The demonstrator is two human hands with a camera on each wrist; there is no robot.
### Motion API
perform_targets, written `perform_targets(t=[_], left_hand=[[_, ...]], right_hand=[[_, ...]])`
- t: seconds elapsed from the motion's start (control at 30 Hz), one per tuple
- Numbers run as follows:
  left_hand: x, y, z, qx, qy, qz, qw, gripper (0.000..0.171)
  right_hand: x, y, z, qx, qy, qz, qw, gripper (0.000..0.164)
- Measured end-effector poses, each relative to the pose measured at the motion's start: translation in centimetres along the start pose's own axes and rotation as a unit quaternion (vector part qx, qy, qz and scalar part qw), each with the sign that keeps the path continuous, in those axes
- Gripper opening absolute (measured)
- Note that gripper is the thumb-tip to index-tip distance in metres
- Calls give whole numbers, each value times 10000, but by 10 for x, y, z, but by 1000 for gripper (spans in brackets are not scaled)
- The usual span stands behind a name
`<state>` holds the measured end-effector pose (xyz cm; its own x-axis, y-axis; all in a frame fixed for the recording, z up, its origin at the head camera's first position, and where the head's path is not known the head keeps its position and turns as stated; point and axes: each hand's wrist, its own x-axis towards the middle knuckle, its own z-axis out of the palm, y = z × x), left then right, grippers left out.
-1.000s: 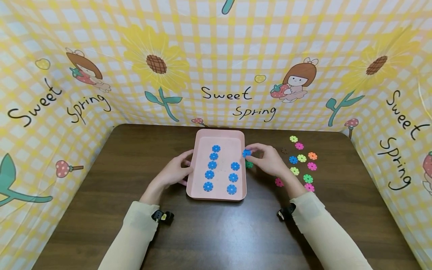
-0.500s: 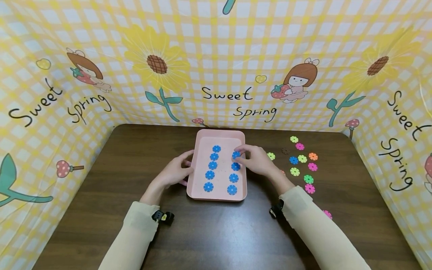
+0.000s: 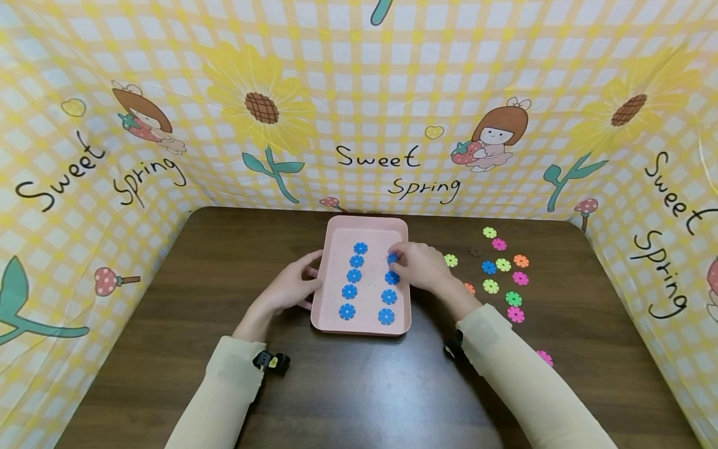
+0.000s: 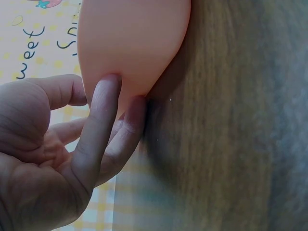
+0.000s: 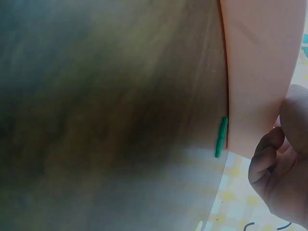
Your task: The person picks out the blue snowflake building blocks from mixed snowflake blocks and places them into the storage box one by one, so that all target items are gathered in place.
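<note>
A pink tray (image 3: 370, 321) lies on the table with blue snowflake discs in two columns inside it. My left hand (image 3: 288, 285) touches the tray's left side from outside; the left wrist view shows its fingertips against the outer wall (image 4: 134, 43). At the upper end of the right column, my right hand (image 3: 423, 267) pinches a blue snowflake disc (image 3: 392, 257) over the tray floor. Just below it lies another blue disc (image 3: 392, 279), partly covered by the fingers. From the right wrist, the tray wall hides the pinched disc behind my right hand (image 5: 284, 163).
Loose discs lie to the right of the tray, among them a blue one (image 3: 489, 267), an orange one (image 3: 521, 260) and a green one (image 3: 513, 299). A green disc (image 5: 221, 137) sits close against the tray's right wall. Patterned cloth (image 3: 370, 112) surrounds the table.
My right hand has carried the blue disc leftward over the tray's right rim to the upper end of the right column. The left hand has stayed at the tray's side.
</note>
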<state>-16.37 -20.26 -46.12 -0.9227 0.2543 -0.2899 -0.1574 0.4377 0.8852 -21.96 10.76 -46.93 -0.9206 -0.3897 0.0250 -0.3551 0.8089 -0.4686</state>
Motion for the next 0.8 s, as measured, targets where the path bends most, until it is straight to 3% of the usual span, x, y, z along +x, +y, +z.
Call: perform_targets(t=[0.27, 0.6, 0.8], left_hand=[[1, -1, 0, 18, -3, -8, 10000, 71], [3, -3, 0, 16, 2, -25, 10000, 71], [2, -3, 0, 71, 24, -39, 10000, 71]], right_hand=[[-4, 0, -5, -380, 236, -110, 9989, 30], [-18, 15, -21, 413, 682, -5, 9968, 33], [-30, 29, -36, 543, 709, 243, 9957, 34]])
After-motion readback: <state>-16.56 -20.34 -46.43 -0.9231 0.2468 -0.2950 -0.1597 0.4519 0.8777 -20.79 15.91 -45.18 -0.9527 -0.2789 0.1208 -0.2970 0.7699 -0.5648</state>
